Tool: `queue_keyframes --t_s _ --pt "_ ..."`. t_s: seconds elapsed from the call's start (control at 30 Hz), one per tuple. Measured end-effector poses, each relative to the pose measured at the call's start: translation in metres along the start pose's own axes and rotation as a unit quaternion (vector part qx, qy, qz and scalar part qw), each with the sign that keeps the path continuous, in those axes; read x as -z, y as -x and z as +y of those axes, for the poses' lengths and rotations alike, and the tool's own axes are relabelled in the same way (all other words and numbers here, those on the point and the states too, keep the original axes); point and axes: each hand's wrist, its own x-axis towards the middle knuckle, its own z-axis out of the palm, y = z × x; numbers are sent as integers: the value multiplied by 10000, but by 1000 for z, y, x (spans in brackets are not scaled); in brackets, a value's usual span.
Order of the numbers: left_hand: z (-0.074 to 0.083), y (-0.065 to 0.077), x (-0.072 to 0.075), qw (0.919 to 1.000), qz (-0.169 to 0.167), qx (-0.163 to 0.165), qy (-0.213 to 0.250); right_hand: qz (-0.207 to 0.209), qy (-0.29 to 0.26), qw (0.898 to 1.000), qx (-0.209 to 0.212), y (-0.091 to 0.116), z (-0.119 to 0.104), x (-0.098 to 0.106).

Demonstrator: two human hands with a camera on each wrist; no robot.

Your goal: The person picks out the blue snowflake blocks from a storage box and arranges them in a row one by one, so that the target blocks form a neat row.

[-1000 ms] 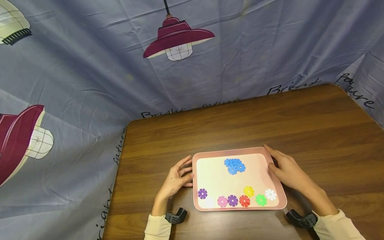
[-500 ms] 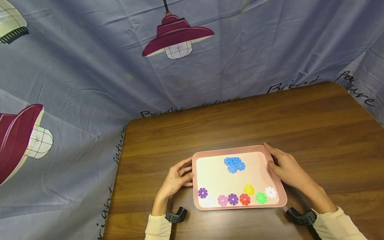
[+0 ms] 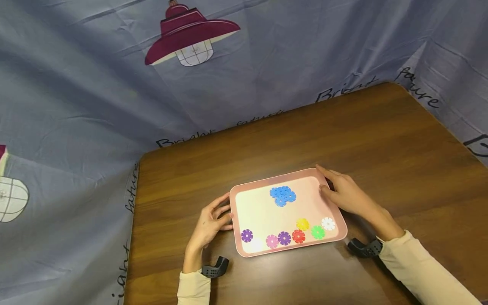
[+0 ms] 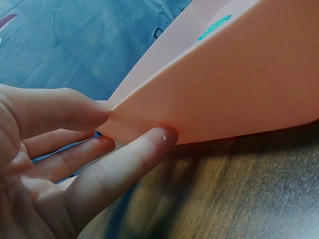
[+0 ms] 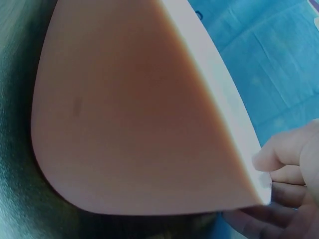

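Observation:
A shallow pink tray [image 3: 259, 216] with a pale inside sits between my two hands. My left hand [image 3: 206, 224] holds its left end, the thumb at the rim and other fingers against the outer wall. At the far right corner my right hand [image 3: 348, 195] grips the wall, its thumb over the rim and fingers on the outside. Inside the tray, a cluster of blue snowflake discs [image 3: 282, 195] lies near the far side. Along the near side lie two purple discs [image 3: 246, 235], a pink disc [image 3: 272, 241], a red one [image 3: 298, 236], and yellow, green and white ones.
The wooden table [image 3: 198, 173] carries the tray and ends at a grey-blue curtain [image 3: 95, 106] behind and to the left. Black wrist devices [image 3: 215, 267] are worn on both wrists, below cream sleeves [image 3: 423, 267].
The head view has turned, so table, tray and hands appear farther left and higher, slightly rotated. Both hands keep their places on the tray, and the discs lie as before.

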Motion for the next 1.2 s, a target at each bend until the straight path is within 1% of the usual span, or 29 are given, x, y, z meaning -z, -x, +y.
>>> queue_keyframes --t_s 0.1,0.2,0.37,0.47,0.57,0.7,0.77,0.97,1.07,1.2 --pt "2 1 3 10000 67 13 -65 -91 2 9999 87 -7 -2 1" --pt "3 -1 3 9999 -9 56 -107 -121 83 9999 34 -7 -4 5" --pt "2 -2 3 10000 41 30 -63 -145 345 9993 -50 -11 -17 17" --pt "2 -1 4 9999 79 29 -57 -207 473 9987 54 -14 -26 26" --pt "1 -1 4 10000 80 30 -48 -259 581 9976 258 -19 -34 34" --pt "1 -1 4 10000 44 16 -19 -311 544 9969 471 -25 -44 41" --pt "2 -1 4 10000 17 4 -4 -425 557 9962 523 -30 -50 43" --pt "3 -1 5 10000 -32 2 76 -1040 831 9893 590 -44 -71 48" --pt "3 -2 6 10000 -34 -18 76 -1247 847 9867 610 -49 -80 45" --pt "3 -2 7 10000 -60 -27 59 -1467 809 9840 601 -54 -86 36"
